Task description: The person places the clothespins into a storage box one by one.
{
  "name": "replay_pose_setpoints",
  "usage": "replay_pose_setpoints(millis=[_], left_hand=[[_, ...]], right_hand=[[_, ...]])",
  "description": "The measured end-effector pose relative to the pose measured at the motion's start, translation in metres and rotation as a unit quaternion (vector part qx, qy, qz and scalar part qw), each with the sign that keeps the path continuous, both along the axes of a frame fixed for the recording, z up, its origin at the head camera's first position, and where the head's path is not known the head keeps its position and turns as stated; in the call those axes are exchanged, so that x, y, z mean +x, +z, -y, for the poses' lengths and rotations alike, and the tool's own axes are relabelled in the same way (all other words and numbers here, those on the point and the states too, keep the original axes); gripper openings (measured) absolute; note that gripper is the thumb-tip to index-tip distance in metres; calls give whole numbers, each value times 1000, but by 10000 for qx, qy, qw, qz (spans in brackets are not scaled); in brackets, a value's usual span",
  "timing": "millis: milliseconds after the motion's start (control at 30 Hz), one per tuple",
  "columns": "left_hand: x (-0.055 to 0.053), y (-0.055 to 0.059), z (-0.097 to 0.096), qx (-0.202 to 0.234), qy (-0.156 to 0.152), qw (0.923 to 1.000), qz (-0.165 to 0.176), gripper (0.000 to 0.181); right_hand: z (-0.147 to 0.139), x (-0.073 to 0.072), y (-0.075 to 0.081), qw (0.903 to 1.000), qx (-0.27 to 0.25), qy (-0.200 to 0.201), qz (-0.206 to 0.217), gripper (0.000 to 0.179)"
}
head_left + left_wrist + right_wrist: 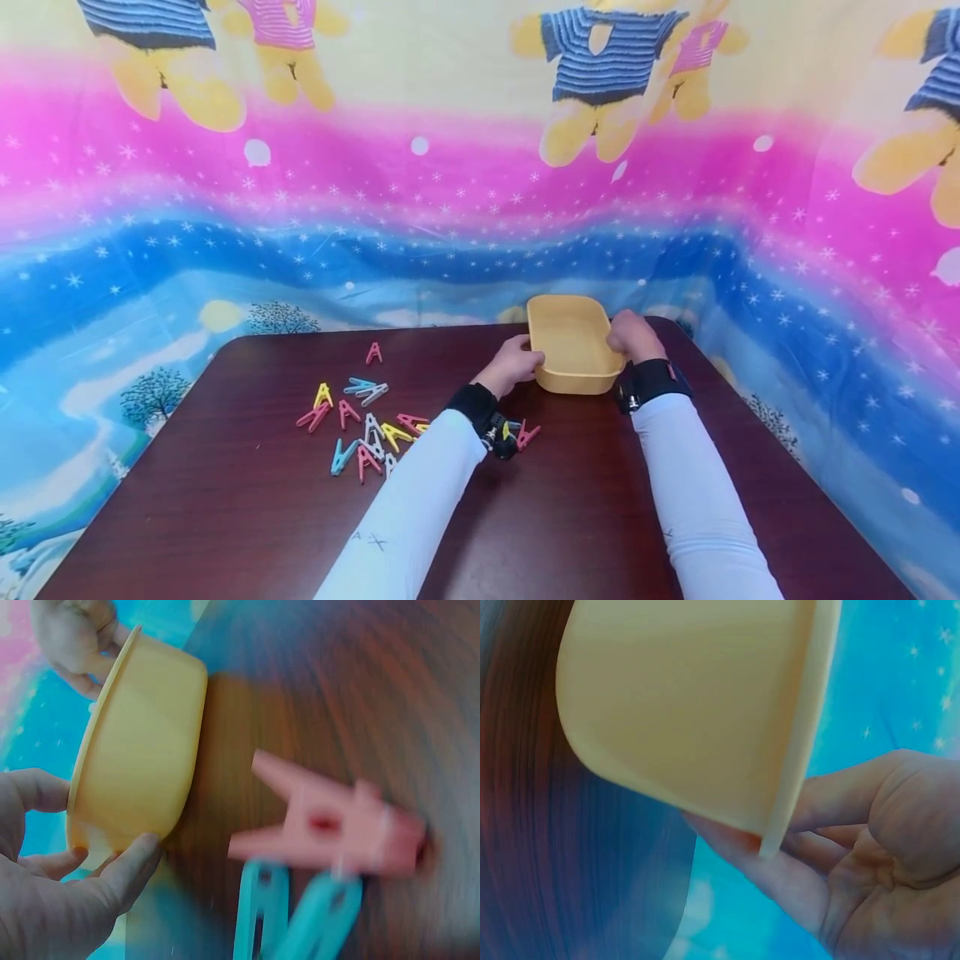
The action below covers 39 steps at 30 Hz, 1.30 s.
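Observation:
A yellow plastic basin (576,337) with a rounded rim is at the far right of the table, its inside facing me. My left hand (513,365) grips its left side; in the left wrist view, thumb and fingers of that hand (75,889) pinch the basin wall (146,739). On the opposite side my right hand (636,336) holds the rim, which the right wrist view shows between thumb and fingers (772,874). Whether the basin touches the table I cannot tell. Below my left wrist lie a pink clothespin (527,435) and a light-blue clothespin (300,915).
Several pink, yellow, white and blue clothespins (369,425) lie scattered left of my left forearm, which hides part of them. The dark red-brown table (187,500) has rounded far corners. A printed cloth (450,208) hangs behind and beside it.

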<state>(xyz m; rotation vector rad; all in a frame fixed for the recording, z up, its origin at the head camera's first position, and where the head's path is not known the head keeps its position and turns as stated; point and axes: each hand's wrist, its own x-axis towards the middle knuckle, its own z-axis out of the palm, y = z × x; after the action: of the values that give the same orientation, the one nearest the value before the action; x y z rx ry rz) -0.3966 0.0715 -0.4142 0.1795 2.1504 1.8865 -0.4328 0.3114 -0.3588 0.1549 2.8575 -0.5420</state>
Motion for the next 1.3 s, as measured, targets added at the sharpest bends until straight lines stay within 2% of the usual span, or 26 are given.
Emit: replay_pose_setpoints(millis=[100, 200, 333, 533, 700, 933, 1300], left_hand=[[-2, 0, 15, -64, -126, 9999, 47, 67], [-3, 2, 33, -133, -135, 9997, 148, 71], [-3, 5, 56, -183, 59, 9994, 286, 73], [-2, 4, 87, -280, 310, 9985, 359, 76], [1, 5, 116, -369, 298, 9976, 508, 79], [7, 9, 155, -476, 473, 9962, 559, 76], [12, 12, 196, -697, 532, 9946, 552, 77]], right_hand=[[11, 2, -5, 9999, -6, 108, -108, 27], [25, 6, -10, 9989, -441, 45, -150, 39], [43, 9, -13, 9924, -1219, -66, -167, 55], [75, 10, -18, 9820, -1858, -143, -300, 54], [103, 11, -22, 9800, -1952, -168, -347, 52], [145, 10, -22, 9781, -2042, -88, -390, 51], [184, 10, -29, 9759, -2136, 266, -355, 49]])
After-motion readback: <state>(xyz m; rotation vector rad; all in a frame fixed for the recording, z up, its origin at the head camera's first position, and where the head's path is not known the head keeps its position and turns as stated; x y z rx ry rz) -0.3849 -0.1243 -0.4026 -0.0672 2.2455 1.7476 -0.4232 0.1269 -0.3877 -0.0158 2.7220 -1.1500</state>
